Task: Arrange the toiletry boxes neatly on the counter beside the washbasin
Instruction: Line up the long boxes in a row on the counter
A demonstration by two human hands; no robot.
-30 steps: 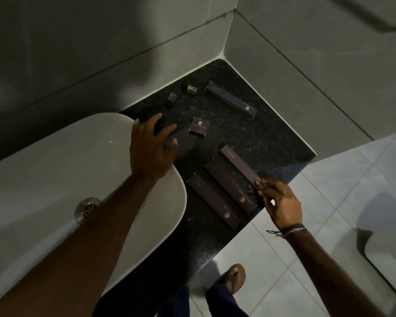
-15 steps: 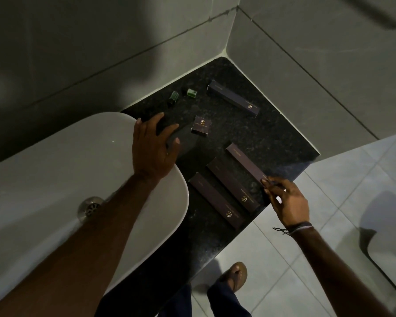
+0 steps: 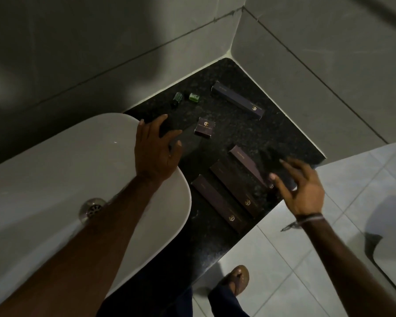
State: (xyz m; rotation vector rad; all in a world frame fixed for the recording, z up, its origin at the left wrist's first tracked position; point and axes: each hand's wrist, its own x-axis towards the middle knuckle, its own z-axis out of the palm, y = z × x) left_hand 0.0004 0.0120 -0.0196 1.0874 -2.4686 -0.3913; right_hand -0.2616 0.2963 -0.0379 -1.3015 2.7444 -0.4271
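Nearest, the right hand [image 3: 303,186] hovers with fingers spread and loosely curled, holding nothing, just beside the near end of the rightmost long box [image 3: 247,164] and over the worktop's [image 3: 281,133] front edge. To its left, three long boxes lie side by side in a rough parallel row: that one, the middle long box [image 3: 234,187], and the leftmost long box [image 3: 217,202]. This part looks largely done, though their ends are stepped rather than flush. The left hand [image 3: 157,149] rests flat and spread on the rim of the washbasin [image 3: 55,170], empty too. Just beyond its fingertips sits the small square box [image 3: 204,127], alone and askew. Farther off, near the wall corner, the fourth long box [image 3: 237,99] lies apart, with two small green bottles [image 3: 185,98] to its left; these seem still to be arranged. Bare worktop lies between the row and the far box, leaving room to slide things; the front edge drops to the floor close by the row.
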